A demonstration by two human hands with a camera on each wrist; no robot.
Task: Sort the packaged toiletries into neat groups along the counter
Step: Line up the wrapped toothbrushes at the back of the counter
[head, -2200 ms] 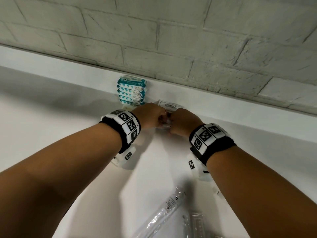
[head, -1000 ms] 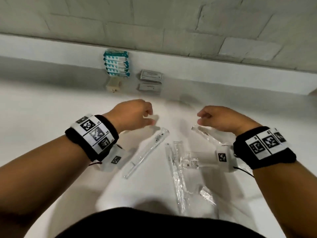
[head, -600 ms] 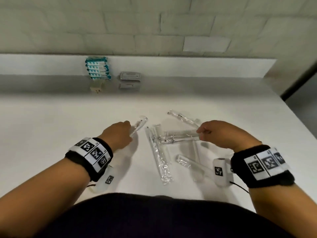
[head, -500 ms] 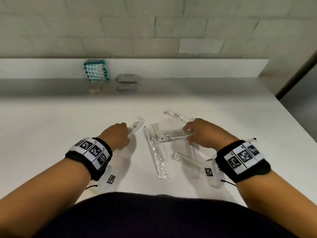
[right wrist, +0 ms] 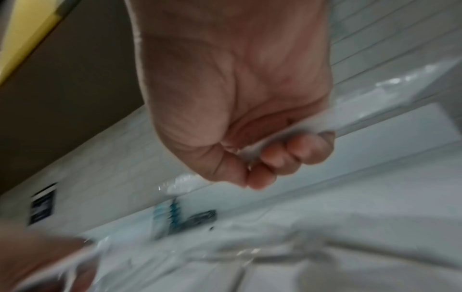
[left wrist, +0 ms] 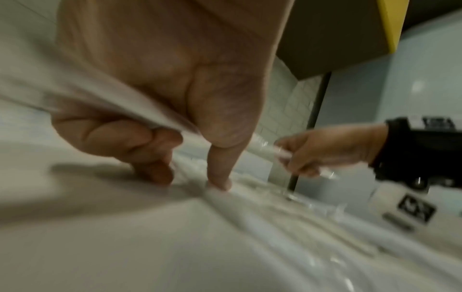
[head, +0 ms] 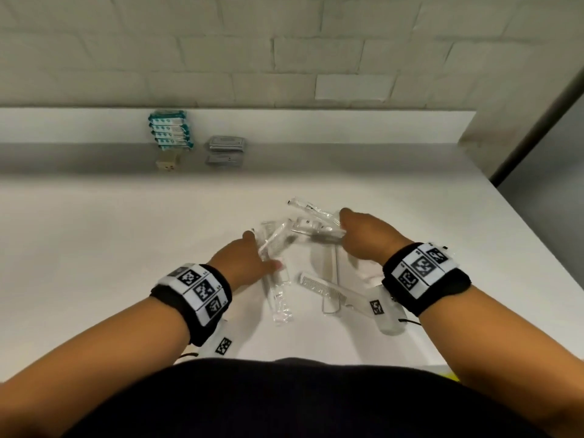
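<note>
Several clear-wrapped packets lie loose mid-counter. My left hand point(head: 252, 257) grips one long clear packet point(head: 274, 240) across its palm, and its fingertips point(left wrist: 220, 183) touch the packets on the counter. My right hand point(head: 354, 235) is curled in a fist round another clear packet point(head: 311, 231), also seen in the right wrist view as a clear packet point(right wrist: 375, 110). A wrapped comb point(head: 325, 287) lies in front of the right wrist. One clear packet point(head: 278, 298) lies by the left wrist, another clear packet point(head: 311, 209) beyond the right hand.
Against the back ledge stand a stack of teal packs point(head: 170, 131), a small beige box point(head: 169, 162) in front of it, and grey sachets point(head: 226, 143) to their right. The white counter point(head: 126, 232) ends at a right edge point(head: 518, 216). My dark clothing fills the bottom.
Both hands came back from the sachets at the wall to the clear packets. In the last half second the left hand carried its packet right toward the pile, and the right hand closed round a packet.
</note>
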